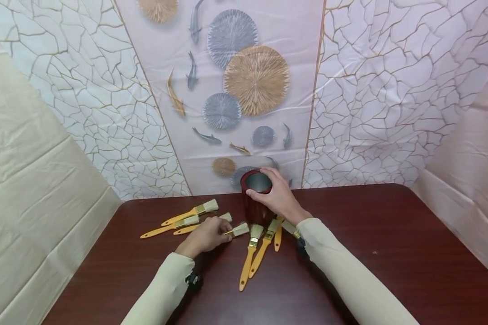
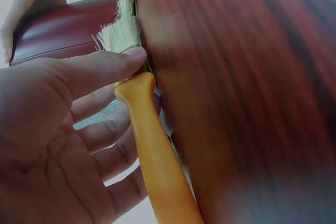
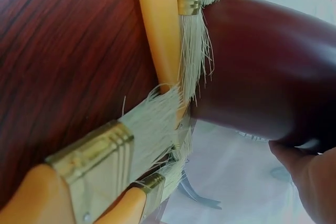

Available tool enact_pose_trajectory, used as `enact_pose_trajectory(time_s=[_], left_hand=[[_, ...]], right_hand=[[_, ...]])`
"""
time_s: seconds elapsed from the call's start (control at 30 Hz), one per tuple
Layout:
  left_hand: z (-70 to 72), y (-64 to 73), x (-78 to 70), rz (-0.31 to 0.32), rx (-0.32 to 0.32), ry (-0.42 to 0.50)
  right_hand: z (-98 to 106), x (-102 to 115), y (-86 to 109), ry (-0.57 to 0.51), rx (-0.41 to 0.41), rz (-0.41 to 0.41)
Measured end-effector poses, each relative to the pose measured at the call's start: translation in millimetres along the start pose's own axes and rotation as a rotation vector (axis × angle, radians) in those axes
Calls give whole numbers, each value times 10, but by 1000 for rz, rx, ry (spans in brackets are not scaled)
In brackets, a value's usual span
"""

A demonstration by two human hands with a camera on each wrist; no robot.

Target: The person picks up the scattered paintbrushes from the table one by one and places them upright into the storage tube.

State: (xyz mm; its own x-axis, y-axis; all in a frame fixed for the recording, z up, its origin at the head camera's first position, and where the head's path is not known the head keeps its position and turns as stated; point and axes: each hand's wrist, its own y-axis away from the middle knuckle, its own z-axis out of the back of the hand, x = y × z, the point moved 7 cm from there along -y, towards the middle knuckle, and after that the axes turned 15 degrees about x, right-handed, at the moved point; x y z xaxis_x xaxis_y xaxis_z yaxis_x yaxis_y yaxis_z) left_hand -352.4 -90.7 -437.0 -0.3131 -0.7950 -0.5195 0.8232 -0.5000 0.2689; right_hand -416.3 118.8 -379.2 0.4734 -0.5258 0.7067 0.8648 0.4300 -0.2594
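My left hand (image 1: 210, 234) is low over the table, left of the middle, and pinches a paintbrush (image 2: 157, 145) with a yellow handle and pale bristles. In the left wrist view the thumb lies across its metal ferrule. A dark red cylindrical pot (image 1: 254, 207) with a dark hollow stands upright at the table's back. My right hand (image 1: 282, 198) grips this pot at its rim, thumb at the near side and fingers over the far side. Several more paintbrushes (image 1: 248, 266) lie around the pot's base; one is partly hidden by the right sleeve.
Left of my left hand, several paintbrushes (image 1: 195, 213) lie on the dark red-brown table (image 1: 370, 253), bristles toward the right. Patterned cloth (image 1: 244, 149) hangs behind the table's back edge, and beige cloth (image 1: 36, 180) hangs at the sides.
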Motion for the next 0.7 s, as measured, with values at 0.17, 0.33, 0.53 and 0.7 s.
enact_pose_trajectory(time_s=[0.17, 0.33, 0.53, 0.7], left_hand=[[110, 28, -37, -30, -76, 42], [304, 119, -88, -56, -179, 130], [585, 279, -154, -86, -317, 218], [833, 390, -237, -107, -411, 272]], right_hand=[[16, -16, 9, 14, -3, -4], [22, -9, 20, 8, -8, -11], [19, -8, 11, 5, -3, -9], [8, 2, 19, -9, 5, 7]])
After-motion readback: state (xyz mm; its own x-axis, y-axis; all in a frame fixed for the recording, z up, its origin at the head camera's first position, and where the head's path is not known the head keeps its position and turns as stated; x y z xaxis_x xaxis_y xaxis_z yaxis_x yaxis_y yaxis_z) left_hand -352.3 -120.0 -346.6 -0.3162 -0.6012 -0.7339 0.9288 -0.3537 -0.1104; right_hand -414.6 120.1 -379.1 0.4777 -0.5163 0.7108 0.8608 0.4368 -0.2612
